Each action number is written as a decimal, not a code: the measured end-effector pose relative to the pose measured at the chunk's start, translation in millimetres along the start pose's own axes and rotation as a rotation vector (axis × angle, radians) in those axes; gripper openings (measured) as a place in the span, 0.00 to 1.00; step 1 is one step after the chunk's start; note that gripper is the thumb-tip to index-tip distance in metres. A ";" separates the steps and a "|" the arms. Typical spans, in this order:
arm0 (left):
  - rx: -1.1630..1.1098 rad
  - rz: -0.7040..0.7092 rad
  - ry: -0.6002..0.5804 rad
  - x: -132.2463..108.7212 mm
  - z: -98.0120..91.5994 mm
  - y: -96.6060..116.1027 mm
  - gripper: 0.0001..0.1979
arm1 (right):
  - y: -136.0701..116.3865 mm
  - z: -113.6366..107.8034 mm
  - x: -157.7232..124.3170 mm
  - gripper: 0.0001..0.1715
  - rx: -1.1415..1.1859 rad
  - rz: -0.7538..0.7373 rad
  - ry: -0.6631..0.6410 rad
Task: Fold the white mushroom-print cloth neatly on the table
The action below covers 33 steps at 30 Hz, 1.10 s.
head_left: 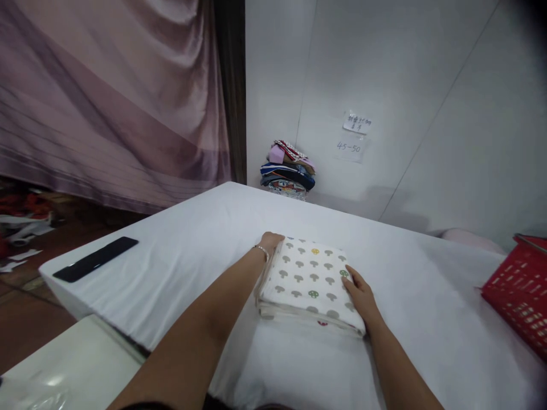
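Note:
A folded white cloth point(307, 279) printed with grey, green and yellow mushrooms lies flat as a thick, layered square on the white-covered table point(179, 262). At its far left corner, my left hand point(272, 241) grips the edge; a bracelet circles that wrist and the fingertips are partly hidden. My right hand point(362, 295) holds the cloth's right edge, thumb towards the top surface and fingers along the side. Several fold layers show along the near edge.
A stack of folded fabrics point(288, 169) stands against the wall behind the table. On the right is a red plastic basket point(519, 290). A black flat object point(96, 259) lies at the table's left corner. Handwritten paper signs point(349, 148) hang on the wall; a pink curtain point(115, 102) hangs left.

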<state>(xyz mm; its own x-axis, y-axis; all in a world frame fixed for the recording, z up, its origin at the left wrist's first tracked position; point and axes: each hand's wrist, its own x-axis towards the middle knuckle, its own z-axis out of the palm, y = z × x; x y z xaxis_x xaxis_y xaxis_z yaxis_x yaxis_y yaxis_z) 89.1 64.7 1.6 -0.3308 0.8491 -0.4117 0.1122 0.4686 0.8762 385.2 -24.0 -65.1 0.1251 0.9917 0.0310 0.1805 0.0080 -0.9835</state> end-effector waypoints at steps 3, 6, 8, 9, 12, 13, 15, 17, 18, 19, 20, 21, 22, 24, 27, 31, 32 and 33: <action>-0.045 -0.030 -0.066 -1.8 0.2 -1.8 0.11 | -2.2 0.2 -1.0 0.32 0.010 0.009 0.004; -0.067 -0.047 -0.069 -3.4 -2.0 -3.3 0.09 | -4.3 0.3 -2.1 0.31 0.013 0.004 0.007; -0.066 -0.056 -0.056 -4.4 -4.2 -3.4 0.06 | -5.0 0.2 -2.6 0.31 0.001 -0.006 0.008; -0.063 -0.059 -0.054 -5.3 -5.6 -3.2 0.05 | -5.1 0.0 -2.7 0.31 -0.007 -0.008 0.007; -0.051 -0.058 -0.067 -10.4 -11.4 -2.4 0.05 | -4.3 -0.4 -2.4 0.31 -0.019 -0.009 -0.004; -0.048 -0.054 -0.076 -13.1 -13.9 -2.4 0.06 | -4.0 -0.5 -2.2 0.31 -0.018 -0.010 -0.006; -0.043 -0.043 -0.094 -19.5 -19.5 -3.3 0.08 | -3.9 -0.3 -2.2 0.31 -0.013 -0.014 -0.007; -0.039 -0.027 -0.106 -26.5 -25.3 -5.7 0.10 | -4.8 0.0 -2.9 0.31 -0.012 -0.018 0.001; -0.037 -0.018 -0.107 -29.9 -28.1 -7.5 0.11 | -5.7 0.2 -3.4 0.30 -0.015 -0.018 0.006; -0.036 -0.007 -0.108 -33.2 -30.6 -9.8 0.13 | -6.8 0.3 -4.0 0.30 -0.017 -0.017 0.012; -0.034 0.006 -0.107 -36.3 -32.8 -12.6 0.14 | -7.8 0.4 -4.5 0.30 -0.019 -0.014 0.017; -0.031 0.020 -0.107 -39.2 -34.7 -15.9 0.15 | -8.8 0.4 -5.0 0.30 -0.021 -0.012 0.019; -0.028 0.035 -0.105 -41.8 -36.3 -19.8 0.16 | -9.5 0.4 -5.3 0.30 -0.024 -0.010 0.019; -0.015 0.074 -0.089 -46.2 -38.0 -28.8 0.16 | -10.3 0.2 -5.5 0.30 -0.035 -0.009 0.019; 0.016 0.138 -0.035 -51.2 -37.9 -41.6 0.14 | -9.3 -0.2 -4.9 0.31 -0.050 -0.006 0.016; 0.156 0.248 0.043 -55.6 -35.6 -48.6 0.12 | -4.9 -0.4 -2.8 0.31 -0.037 -0.019 0.009; 0.218 0.283 0.061 -56.3 -35.0 -48.2 0.12 | -3.4 -0.4 -2.1 0.31 -0.034 -0.024 0.009; 0.275 0.313 0.074 -56.8 -34.4 -47.2 0.12 | -2.0 -0.5 -1.3 0.31 -0.033 -0.026 0.008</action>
<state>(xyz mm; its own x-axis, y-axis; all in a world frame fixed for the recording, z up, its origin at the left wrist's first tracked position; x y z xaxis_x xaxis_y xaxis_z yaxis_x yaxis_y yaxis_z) 70.4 -14.0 -7.7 -0.3068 0.9455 -0.1087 0.4608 0.2475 0.8523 385.2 -25.4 -63.1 0.1282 0.9901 0.0579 0.2156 0.0291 -0.9760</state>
